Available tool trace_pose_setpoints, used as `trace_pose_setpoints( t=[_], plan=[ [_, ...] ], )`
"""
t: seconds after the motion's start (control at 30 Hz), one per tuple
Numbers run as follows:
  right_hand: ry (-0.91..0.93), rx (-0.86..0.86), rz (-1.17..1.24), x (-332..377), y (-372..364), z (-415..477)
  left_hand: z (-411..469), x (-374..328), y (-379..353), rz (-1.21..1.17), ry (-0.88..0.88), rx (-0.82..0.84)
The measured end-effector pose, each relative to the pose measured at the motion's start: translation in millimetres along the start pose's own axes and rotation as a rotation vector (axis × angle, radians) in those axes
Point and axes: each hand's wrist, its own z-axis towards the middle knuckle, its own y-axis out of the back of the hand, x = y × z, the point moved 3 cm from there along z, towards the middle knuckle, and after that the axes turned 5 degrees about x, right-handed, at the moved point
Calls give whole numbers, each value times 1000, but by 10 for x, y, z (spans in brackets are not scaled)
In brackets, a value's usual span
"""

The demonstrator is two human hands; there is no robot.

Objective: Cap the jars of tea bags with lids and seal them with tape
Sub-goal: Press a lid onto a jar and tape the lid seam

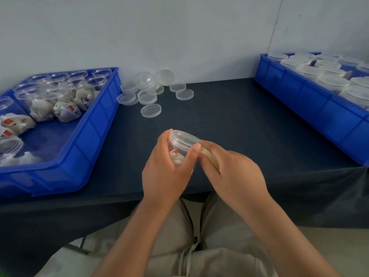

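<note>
My left hand (166,168) grips a clear jar (180,145) with a lid on top and a red-tagged tea bag inside, tilted over the table's front edge. Against the jar's right side my right hand (233,172) holds a roll of clear tape (209,156), mostly hidden under its fingers. Several loose clear lids (150,110) lie at the back middle of the dark table. The blue bin at the left (87,132) holds open jars with tea bags (65,110). The blue bin at the right (311,98) holds several lidded jars (332,81).
A white wall stands close behind the table. The dark tablecloth (239,120) hangs over the front edge. My lap in light trousers is below my forearms.
</note>
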Motion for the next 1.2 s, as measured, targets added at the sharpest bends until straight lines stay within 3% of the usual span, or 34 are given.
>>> trace_pose_setpoints(
  t=[0.23,0.5,0.67,0.73,0.83,0.93,0.97,1.1,1.2],
  plan=[
    [36,327,261,-214,-29,103,270,226,85,-91,95,53],
    [44,267,188,-446,-70,225,476,310,210,-282,48,344],
    [96,240,208,-426,-69,207,416,352,158,-550,182,662],
    [110,222,209,-367,-73,178,385,388,105,-567,225,695],
    [87,155,219,-317,-53,151,387,344,74,-495,134,544],
    [65,113,206,-269,-28,118,398,324,144,-349,-25,159],
    [59,102,201,-257,-19,110,376,294,165,-302,-45,112],
    [39,65,167,-208,-10,73,209,169,56,-122,-37,188],
    [60,43,158,-171,-35,68,138,101,-11,-67,-29,130]
  ],
)
